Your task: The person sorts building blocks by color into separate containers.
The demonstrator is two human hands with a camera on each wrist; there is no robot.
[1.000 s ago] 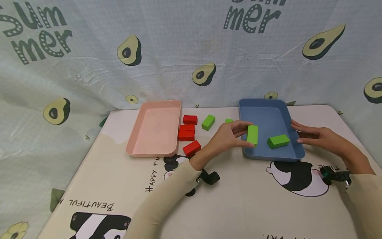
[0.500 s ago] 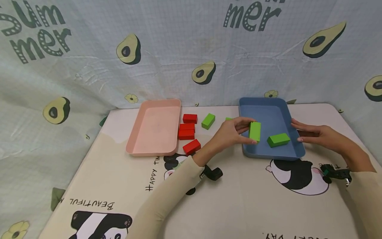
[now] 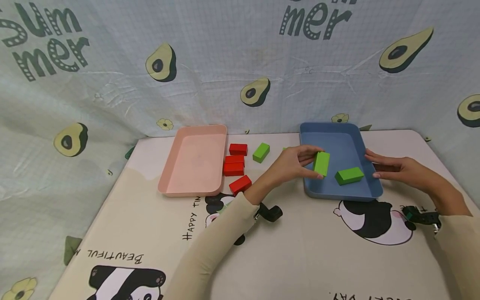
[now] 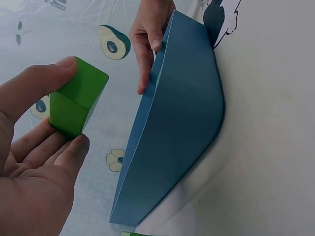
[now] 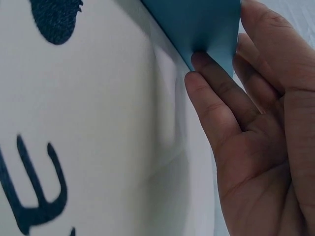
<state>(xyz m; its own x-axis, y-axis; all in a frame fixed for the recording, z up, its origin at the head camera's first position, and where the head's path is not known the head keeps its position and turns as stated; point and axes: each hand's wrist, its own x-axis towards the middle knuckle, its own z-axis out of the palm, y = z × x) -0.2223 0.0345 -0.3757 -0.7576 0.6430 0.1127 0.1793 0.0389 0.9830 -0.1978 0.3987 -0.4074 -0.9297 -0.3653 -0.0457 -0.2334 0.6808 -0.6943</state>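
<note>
My left hand [image 3: 290, 166] pinches a green block [image 3: 321, 163] between thumb and fingers. It holds the block tilted above the left side of the blue tray [image 3: 331, 139]. In the left wrist view, the held green block [image 4: 78, 96] is apart from the tray wall [image 4: 172, 108]. A second green block [image 3: 349, 176] lies inside the blue tray. My right hand [image 3: 406, 173] is at the tray's right side. Its nearly straight fingers [image 5: 216, 105] touch the outer wall in the right wrist view, with the thumb by the rim.
Left of centre stands a pink tray [image 3: 195, 162]. Several red blocks [image 3: 234, 168] lie along its right side. One green block [image 3: 261, 153] lies between the trays; another [image 3: 285, 148] is mostly hidden behind my left hand. A patterned curtain [image 3: 210, 83] hangs behind the table.
My left hand has moved slightly right and away from me with the green block, further over the blue tray. The right hand stays at the tray's side.
</note>
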